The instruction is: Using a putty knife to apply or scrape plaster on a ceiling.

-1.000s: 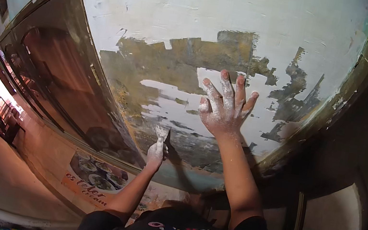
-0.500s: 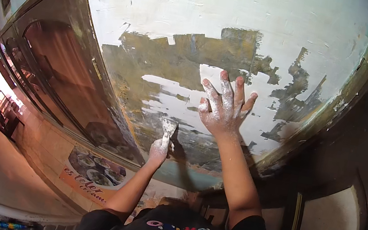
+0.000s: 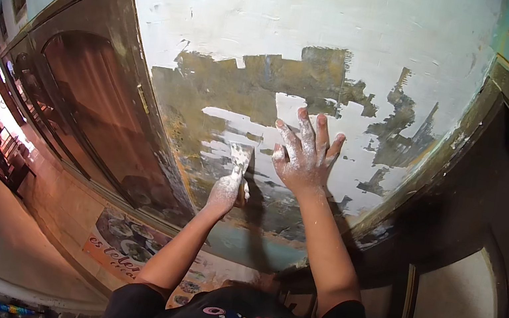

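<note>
My left hand, dusted white, is closed round the handle of a putty knife. Its wide blade points up and lies at the wall's lower part, over a grey, bare area streaked with white. To the right, my right hand is spread flat against the wall, its fingers apart and coated with white powder. White putty surrounds that hand, while a brown-grey unpainted patch stretches above and left of it. Whether the blade carries fresh putty I cannot tell.
A dark wooden door with a curtained pane stands left of the wall. At right is a dark doorway frame beside a pale panel. A printed banner with food pictures hangs low on the left.
My left hand has moved the putty knife up the wall and slightly right. The right hand stays spread on the wall, while the whole view has shifted a little.
</note>
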Available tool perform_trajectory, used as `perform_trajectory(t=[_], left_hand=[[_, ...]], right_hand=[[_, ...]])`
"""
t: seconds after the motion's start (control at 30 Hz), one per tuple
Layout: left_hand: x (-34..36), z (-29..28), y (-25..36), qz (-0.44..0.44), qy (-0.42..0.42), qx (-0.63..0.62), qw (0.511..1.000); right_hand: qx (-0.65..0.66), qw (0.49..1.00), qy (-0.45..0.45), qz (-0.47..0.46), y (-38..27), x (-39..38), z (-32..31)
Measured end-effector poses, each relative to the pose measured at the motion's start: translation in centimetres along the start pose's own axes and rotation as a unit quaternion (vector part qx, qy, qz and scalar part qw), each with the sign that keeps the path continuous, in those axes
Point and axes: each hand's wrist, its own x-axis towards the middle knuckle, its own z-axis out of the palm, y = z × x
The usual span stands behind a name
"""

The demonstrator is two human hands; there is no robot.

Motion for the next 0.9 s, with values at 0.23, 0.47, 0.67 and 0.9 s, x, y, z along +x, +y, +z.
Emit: perform_trajectory(t=[0.23,0.47,0.67,0.9], left_hand=[[2.3,-2.8,5.0,0.12,-0.045,0.04,0.991],[-2.4,1.5,1.9,-0.019,-0.028,-0.263,0.964],[-1.6,-1.2,0.8,-0.132,-0.334,-0.203,0.911],[-1.2,-2.0,1.6,0.157,-0.177,0.196,0.952]], right_hand=[[0.033,0.998,-0.047,-0.008,-0.2,-1.3,-0.5],[0.233,0.96,-0.157,0.016,-4.7,-8.4,0.4],[0.454,0.813,-0.257,0.257,-6.2,-10.2,0.2],[0.472,0.833,-0.184,0.223,-4.9,-8.6,-1.5]])
